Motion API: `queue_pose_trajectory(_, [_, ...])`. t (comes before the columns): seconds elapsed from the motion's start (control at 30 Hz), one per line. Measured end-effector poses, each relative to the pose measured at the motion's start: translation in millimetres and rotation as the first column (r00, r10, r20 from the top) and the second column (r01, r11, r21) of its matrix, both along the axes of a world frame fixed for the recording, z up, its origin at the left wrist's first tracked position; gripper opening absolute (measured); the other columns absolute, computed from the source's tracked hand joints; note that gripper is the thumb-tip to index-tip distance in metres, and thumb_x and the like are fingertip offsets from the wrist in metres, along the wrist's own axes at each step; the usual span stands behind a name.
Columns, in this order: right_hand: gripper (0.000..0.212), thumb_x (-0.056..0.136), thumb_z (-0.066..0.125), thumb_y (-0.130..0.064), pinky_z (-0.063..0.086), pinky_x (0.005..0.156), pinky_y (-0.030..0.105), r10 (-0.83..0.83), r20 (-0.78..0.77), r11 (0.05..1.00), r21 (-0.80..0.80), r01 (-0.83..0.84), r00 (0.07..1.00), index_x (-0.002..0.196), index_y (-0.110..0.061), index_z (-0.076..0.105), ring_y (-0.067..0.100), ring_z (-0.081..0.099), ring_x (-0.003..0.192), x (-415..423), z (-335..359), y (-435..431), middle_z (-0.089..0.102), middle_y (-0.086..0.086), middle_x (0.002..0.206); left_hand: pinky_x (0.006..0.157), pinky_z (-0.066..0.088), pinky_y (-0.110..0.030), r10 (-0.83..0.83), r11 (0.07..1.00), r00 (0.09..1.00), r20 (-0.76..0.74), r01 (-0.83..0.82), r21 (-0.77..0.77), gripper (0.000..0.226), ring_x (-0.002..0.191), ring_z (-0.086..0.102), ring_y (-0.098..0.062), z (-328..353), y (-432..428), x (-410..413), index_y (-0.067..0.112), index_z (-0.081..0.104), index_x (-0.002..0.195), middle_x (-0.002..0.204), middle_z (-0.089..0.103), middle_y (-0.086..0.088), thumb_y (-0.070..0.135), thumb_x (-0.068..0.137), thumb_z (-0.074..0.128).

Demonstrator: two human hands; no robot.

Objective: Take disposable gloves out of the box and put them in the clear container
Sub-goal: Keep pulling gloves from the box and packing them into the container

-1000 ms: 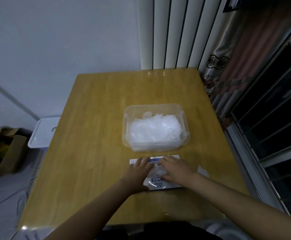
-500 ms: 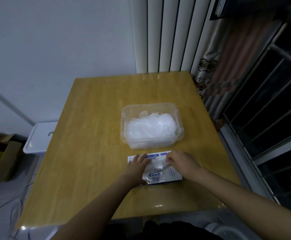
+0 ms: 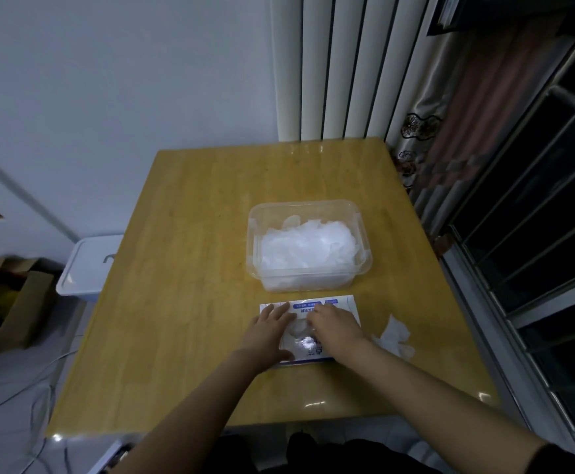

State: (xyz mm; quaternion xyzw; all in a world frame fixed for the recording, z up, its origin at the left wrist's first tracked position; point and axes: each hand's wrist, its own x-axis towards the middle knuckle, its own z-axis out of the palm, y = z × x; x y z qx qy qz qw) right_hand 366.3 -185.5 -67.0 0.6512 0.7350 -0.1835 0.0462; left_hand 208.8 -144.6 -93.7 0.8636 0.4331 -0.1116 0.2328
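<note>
bin (image 3: 87, 265): white, lidded, on the floor just left of the table (image 3: 183, 268)
left hand (image 3: 269, 331): flat on the left part of the box, fingers straight, gripping nothing
container (image 3: 308, 213): clear, mid-table, beyond the box and apart from it; heap of gloves (image 3: 306, 248) inside
box (image 3: 334, 302): flat near the table's front edge, under both hands
right hand (image 3: 334, 325): over the box opening, fingers bent down; cannot tell if pinching anything
loose glove (image 3: 394, 333): crumpled on the table, just right of the box

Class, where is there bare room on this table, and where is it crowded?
Free: left half of the table and far strip behind the clear container. Crowded: near right, around left hand, right hand, glove box and loose glove.
</note>
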Motion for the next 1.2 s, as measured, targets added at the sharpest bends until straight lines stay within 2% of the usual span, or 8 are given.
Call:
queue_pose_trajectory(0.17, [0.019,0.096,0.049,-0.017,0.044,0.082,0.030,0.016,0.045,1.000,-0.018,-0.015,0.999,0.111,-0.010,0.057,0.024,0.054,0.108,0,-1,5,0.055,0.010,0.118,0.116,0.014,-0.034,0.026,0.999,0.999,0.020,-0.026,-0.039,0.085,0.146,0.004,-0.020,-1,2,0,0.022,0.023,0.149,0.159,0.007,0.007,0.035,0.080,0.072])
queue_pose_trajectory(0.4, [0.011,0.093,0.052,-0.013,0.030,0.061,0.022,-0.074,-0.116,0.995,0.056,0.081,0.990,0.086,-0.021,0.048,0.016,0.052,0.087,29,9,0,0.057,0.000,0.105,0.116,0.015,-0.033,0.023,0.998,0.999,0.033,-0.021,-0.052,0.085,0.146,0.005,-0.020,0,3,-1,0.021,0.024,0.148,0.159,0.008,0.006,0.034,0.080,0.073])
queue_pose_trajectory(0.5, [0.011,0.094,0.048,-0.010,0.031,0.068,0.022,-0.162,-0.073,0.982,0.086,0.168,0.984,0.098,-0.017,0.055,0.017,0.051,0.092,36,10,2,0.056,0.001,0.109,0.117,0.016,-0.034,0.032,0.998,0.999,0.032,-0.030,-0.055,0.085,0.146,0.004,-0.020,1,3,0,0.022,0.023,0.148,0.159,0.008,0.006,0.034,0.080,0.073])
queue_pose_trajectory(0.63, [0.028,0.095,0.051,-0.018,0.032,0.095,0.021,-0.002,-0.068,0.986,0.166,0.014,0.998,0.123,-0.016,0.050,0.016,0.041,0.119,20,9,6,0.047,0.000,0.128,0.117,0.016,-0.036,0.036,0.998,0.999,0.018,-0.035,-0.050,0.085,0.146,0.004,-0.020,1,2,1,0.021,0.023,0.148,0.159,0.007,0.005,0.034,0.080,0.073])
queue_pose_trajectory(0.73, [0.036,0.095,0.051,-0.026,0.030,0.104,0.027,0.089,-0.010,0.993,0.082,-0.088,0.996,0.129,-0.014,0.049,0.018,0.038,0.125,3,6,9,0.045,0.003,0.134,0.118,0.017,-0.037,0.038,0.998,0.999,0.017,-0.037,-0.057,0.085,0.146,0.003,-0.020,1,2,2,0.021,0.022,0.148,0.159,0.007,0.005,0.033,0.080,0.072])
queue_pose_trajectory(0.9, [0.024,0.093,0.056,-0.026,0.042,0.089,0.027,0.038,-0.029,0.998,0.051,-0.036,0.999,0.113,-0.012,0.061,0.019,0.051,0.109,-4,4,15,0.057,0.006,0.116,0.117,0.016,-0.034,0.034,0.998,0.999,0.014,-0.033,-0.051,0.086,0.146,0.004,-0.020,1,3,3,0.021,0.022,0.148,0.159,0.008,0.005,0.033,0.080,0.073])
queue_pose_trajectory(1.03, [0.009,0.093,0.058,-0.019,0.036,0.070,0.019,-0.054,-0.156,0.995,0.079,0.067,0.986,0.098,-0.013,0.061,0.014,0.053,0.089,3,8,12,0.059,0.003,0.105,0.115,0.016,-0.033,0.040,0.998,0.999,0.025,-0.039,-0.043,0.086,0.146,0.006,-0.020,0,3,2,0.021,0.024,0.147,0.159,0.010,0.005,0.034,0.079,0.074])
queue_pose_trajectory(1.2, [0.009,0.093,0.058,-0.012,0.038,0.067,0.019,-0.165,-0.266,0.973,0.113,0.201,0.950,0.085,-0.017,0.057,0.011,0.052,0.079,16,15,11,0.058,-0.001,0.090,0.115,0.016,-0.032,0.038,0.999,0.999,0.029,-0.038,-0.032,0.089,0.145,0.008,-0.019,1,3,1,0.018,0.020,0.149,0.159,0.011,0.004,0.035,0.079,0.073])
